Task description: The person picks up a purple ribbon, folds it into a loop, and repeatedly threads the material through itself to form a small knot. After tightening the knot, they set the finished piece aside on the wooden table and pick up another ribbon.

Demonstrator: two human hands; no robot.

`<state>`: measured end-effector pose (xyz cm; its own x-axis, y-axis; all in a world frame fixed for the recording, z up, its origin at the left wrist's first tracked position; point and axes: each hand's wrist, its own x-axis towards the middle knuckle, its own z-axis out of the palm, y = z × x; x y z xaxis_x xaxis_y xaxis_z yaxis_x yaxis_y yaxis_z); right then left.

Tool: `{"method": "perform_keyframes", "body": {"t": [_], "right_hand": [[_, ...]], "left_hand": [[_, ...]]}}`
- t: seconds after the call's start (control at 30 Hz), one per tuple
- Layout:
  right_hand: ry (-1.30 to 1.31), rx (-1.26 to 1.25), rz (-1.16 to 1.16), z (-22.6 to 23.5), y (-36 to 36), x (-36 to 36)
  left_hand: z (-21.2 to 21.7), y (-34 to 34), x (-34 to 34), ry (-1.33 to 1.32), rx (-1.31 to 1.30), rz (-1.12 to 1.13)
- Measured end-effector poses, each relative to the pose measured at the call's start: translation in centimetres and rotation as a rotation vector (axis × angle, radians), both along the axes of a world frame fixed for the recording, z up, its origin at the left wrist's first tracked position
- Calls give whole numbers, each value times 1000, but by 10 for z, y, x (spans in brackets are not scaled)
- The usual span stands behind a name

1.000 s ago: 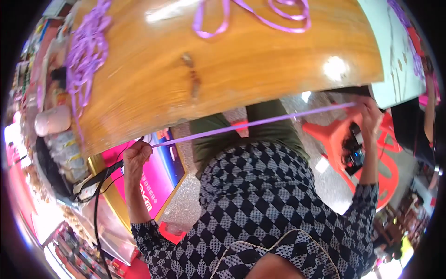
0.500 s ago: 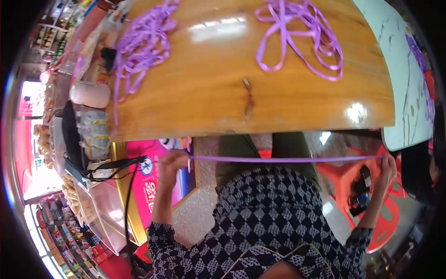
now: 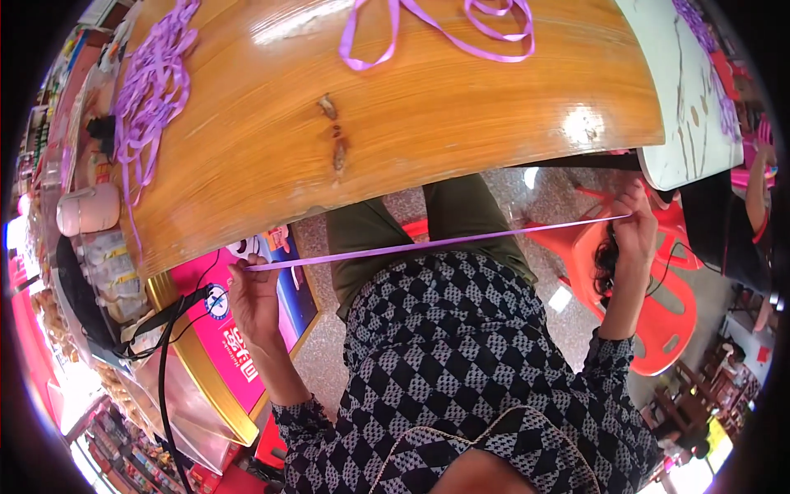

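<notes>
A narrow purple ribbon (image 3: 436, 244) runs taut across the front of my body, above my lap. My left hand (image 3: 255, 298) pinches one end, thumb and fingers closed on it. At the other side my right hand (image 3: 634, 224) grips the ribbon in closed fingers, a little higher in the picture than the left. Beyond them, on the wooden table (image 3: 411, 132), lie a tangled heap of purple ribbon (image 3: 156, 90) at the left and looser loops of purple ribbon (image 3: 387, 49) at the far middle.
A white marbled tabletop (image 3: 690, 99) adjoins the table at right. Under my right arm stands a red plastic stool (image 3: 658, 329). Left are a pink rounded object (image 3: 89, 209), a gold-framed pink panel (image 3: 226, 329) and a black cable (image 3: 164, 395). Another person's arm (image 3: 757, 193) shows far right.
The view has swung, so the table and ribbon heaps sit further left and higher. The ribbon, level before, now slants up toward my right hand. Both hands still hold it.
</notes>
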<state>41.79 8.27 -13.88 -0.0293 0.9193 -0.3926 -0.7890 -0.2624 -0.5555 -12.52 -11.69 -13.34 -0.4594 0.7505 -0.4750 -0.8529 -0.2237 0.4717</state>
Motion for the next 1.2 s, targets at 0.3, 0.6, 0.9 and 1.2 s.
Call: {"method": "perform_keyframes", "body": {"t": [0.3, 0.6, 0.9, 1.2], "right_hand": [[-1038, 203, 398, 52, -45, -127], [-792, 795, 811, 84, -44, -209], [-856, 926, 758, 72, -41, -216], [-752, 864, 673, 67, -41, -220]], "left_hand": [[70, 45, 92, 622, 130, -477], [90, 69, 144, 582, -129, -833], [81, 72, 150, 547, -84, -752], [81, 74, 155, 814, -50, -741]]}}
